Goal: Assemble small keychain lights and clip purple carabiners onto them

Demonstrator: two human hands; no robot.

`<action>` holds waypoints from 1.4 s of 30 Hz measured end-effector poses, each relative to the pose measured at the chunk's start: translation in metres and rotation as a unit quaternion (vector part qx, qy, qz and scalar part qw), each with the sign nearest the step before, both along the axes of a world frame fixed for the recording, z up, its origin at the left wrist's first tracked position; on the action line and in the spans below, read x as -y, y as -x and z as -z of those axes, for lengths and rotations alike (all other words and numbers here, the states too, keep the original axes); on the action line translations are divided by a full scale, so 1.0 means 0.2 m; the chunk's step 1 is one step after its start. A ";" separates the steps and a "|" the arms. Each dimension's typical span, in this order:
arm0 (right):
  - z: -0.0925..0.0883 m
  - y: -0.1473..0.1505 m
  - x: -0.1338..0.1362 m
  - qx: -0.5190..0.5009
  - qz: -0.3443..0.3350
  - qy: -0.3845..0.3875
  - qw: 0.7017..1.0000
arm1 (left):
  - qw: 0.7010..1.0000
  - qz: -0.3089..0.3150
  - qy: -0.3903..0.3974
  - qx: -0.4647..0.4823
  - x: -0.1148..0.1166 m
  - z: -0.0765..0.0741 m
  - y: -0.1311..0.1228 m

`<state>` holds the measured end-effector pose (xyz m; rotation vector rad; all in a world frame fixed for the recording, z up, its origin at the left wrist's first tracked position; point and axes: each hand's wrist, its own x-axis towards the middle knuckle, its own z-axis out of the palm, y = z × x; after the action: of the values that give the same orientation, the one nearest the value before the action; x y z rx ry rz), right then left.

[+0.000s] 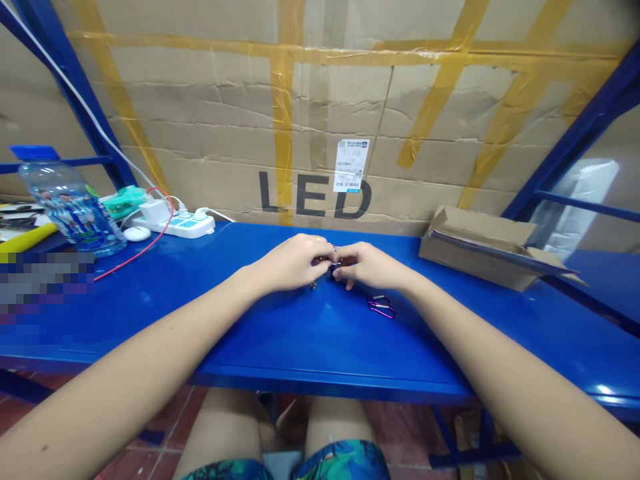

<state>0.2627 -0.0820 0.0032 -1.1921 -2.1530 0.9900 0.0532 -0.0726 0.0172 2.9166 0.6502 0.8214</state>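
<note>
Over the middle of the blue table [300, 340], my left hand [299, 262] and my right hand [367, 265] meet fingertip to fingertip. Both are closed in a pinch on a small shiny metal ring [335, 263] between them. Fingers hide most of it, and a bit of purple shows just behind. Under my left fingertips, a small metal piece [313, 285] lies on the table, too small to make out. A purple carabiner [382, 307] with a silver gate lies on the tabletop, nearer to me than my right hand.
Upright at the left stands a plastic bottle [73, 207] with a blue cap. Behind it are a white power strip [187, 223] with plugs and a red cable [160, 235]. An open cardboard box [475, 253] sits at the right. A large taped carton [225, 133] backs the table.
</note>
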 end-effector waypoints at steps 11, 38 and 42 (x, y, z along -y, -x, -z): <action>-0.03 0.00 0.01 0.042 -0.002 -0.011 0.999 | 0.973 -0.132 0.045 -0.183 -0.08 0.02 0.08; -0.01 0.02 0.01 -0.028 0.004 0.038 0.999 | 0.994 -0.029 0.056 0.088 -0.03 0.01 0.01; -0.02 0.02 0.01 -0.031 0.007 0.038 0.999 | 0.999 -0.004 0.012 0.049 -0.03 0.01 0.01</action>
<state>0.2580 -0.0845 0.0067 -1.1937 -2.0729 1.0982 0.0507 -0.0669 0.0151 2.8333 0.6579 0.9442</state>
